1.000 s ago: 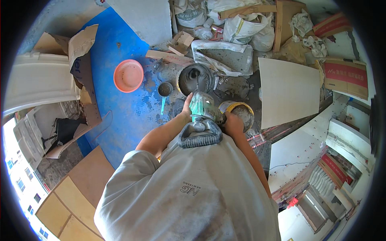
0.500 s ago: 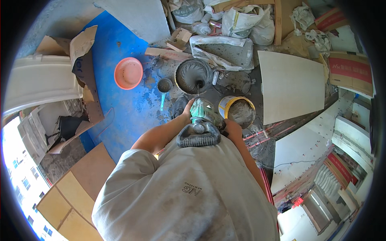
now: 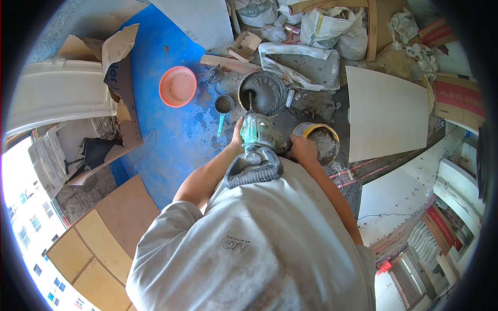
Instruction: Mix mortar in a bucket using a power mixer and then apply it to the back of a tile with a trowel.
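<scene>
A green, mortar-stained power mixer (image 3: 258,129) with a dark loop handle at its rear is held in both of my hands. My left hand (image 3: 237,132) is closed on the left side of its body, and my right hand (image 3: 302,149) grips it on the right. The mixer's shaft reaches down into a bucket of wet grey mortar (image 3: 271,93), at the left of the swirled mix; its paddle is hidden. Just right of this sits a yellow-rimmed bucket (image 3: 324,146) with grey material. A round scoop with a turquoise handle (image 3: 223,106) lies to the left.
A pink basin (image 3: 177,86) sits on blue floor sheeting (image 3: 150,155). Beyond the buckets are a crumpled grey tray (image 3: 311,70), sacks (image 3: 324,31) and wood offcuts. A pale board (image 3: 386,114) lies to the right; torn cardboard (image 3: 116,67) stands at the left.
The mixer's shaft has swung within the bucket and now sits toward its left side, with the mortar's swirl shifted. My hands still grip the tool; the whole view has shifted slightly.
</scene>
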`<state>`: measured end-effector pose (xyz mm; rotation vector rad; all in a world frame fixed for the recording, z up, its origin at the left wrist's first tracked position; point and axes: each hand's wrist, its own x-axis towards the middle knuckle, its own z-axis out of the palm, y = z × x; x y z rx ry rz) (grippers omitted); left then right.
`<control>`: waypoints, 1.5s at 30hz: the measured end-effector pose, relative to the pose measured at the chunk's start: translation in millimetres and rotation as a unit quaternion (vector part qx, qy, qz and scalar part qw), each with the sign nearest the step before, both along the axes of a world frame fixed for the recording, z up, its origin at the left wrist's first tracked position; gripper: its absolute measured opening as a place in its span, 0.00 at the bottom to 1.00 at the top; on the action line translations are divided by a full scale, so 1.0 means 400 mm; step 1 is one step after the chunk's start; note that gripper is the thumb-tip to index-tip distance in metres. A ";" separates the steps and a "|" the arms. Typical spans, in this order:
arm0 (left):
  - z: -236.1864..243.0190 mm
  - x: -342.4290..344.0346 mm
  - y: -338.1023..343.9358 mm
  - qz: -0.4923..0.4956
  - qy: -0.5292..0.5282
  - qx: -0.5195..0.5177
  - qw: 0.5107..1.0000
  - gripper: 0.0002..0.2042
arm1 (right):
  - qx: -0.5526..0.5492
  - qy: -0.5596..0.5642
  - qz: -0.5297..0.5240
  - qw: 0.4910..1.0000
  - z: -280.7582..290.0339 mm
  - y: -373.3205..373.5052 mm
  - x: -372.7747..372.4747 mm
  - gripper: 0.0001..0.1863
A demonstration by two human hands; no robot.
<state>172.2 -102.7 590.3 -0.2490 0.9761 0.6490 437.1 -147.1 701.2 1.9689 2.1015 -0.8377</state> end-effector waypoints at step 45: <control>0.747 0.151 0.169 -0.502 0.407 0.448 0.618 0.13 | -0.094 0.046 -0.040 0.994 0.035 0.078 0.169 0.23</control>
